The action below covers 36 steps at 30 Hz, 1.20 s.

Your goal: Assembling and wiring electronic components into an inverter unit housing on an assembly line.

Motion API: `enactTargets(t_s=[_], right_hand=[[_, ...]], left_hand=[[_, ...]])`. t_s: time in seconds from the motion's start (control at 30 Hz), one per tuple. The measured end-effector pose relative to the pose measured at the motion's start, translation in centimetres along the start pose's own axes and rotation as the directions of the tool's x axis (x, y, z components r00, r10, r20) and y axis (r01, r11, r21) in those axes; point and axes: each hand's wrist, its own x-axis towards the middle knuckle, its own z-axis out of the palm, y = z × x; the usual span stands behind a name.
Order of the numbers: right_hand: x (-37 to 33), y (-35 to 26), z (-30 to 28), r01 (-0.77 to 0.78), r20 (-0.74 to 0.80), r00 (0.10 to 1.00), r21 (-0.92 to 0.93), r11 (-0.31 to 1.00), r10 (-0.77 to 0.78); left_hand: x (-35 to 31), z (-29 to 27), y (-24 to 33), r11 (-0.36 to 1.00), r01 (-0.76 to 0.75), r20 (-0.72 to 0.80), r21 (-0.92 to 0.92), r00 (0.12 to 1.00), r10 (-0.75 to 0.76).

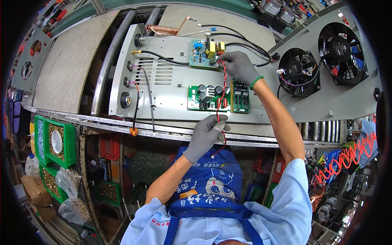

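A twisted red-and-black wire (222,87) runs down from the upper circuit board to below the bench edge. My right hand (240,67), in a grey glove, pinches its upper end at the lower right corner of the blue-green circuit board (197,61) with yellow transformers. Lower down, my left hand (207,134), also gloved in grey, has its fingers closed round the same wire near the bench's front edge. Between the hands lie a green board with capacitors (197,102) and a smaller green board (241,100). All are fixed to a grey metal chassis (167,96).
Two black fans (300,69) sit on the panel at right. A copper coil (163,29) lies behind the chassis; black cables (245,38) loop beside it. Rollers (112,61) and a board (77,65) are at left. Green bins of small hardware (67,143) stand at lower left.
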Motion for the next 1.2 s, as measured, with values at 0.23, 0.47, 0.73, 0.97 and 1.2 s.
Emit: enactTargets(t_s=[0.23,0.47,0.73,0.97,1.2], right_hand=[[-0.3,0.0,0.3,0.103,-0.026,0.994,-0.100,0.990,-0.106],[-0.1,-0.6,1.3,0.110,-0.062,0.989,-0.273,0.956,-0.132],[-6.6,3.6,-2.6,-0.308,-0.660,0.665,0.184,0.933,0.350],[-3.4,5.3,-5.3,-0.024,0.012,0.812,1.000,0.013,0.584],[-9.8,-8.8,-4.0,0.212,-0.157,0.974,0.404,0.890,-0.161]], left_hand=[[0.0,0.1,-0.7,1.000,0.021,0.016,0.017,1.000,-0.021],[0.3,0.5,-1.1,0.996,0.011,-0.020,0.089,1.000,-0.009],[0.5,0.7,-2.7,0.982,-0.089,-0.013,0.166,0.996,0.092],[0.2,1.7,-3.9,0.829,-0.265,0.019,0.493,0.956,0.294],[-1.9,3.4,-3.8,0.752,-0.161,-0.020,0.639,0.974,0.225]])
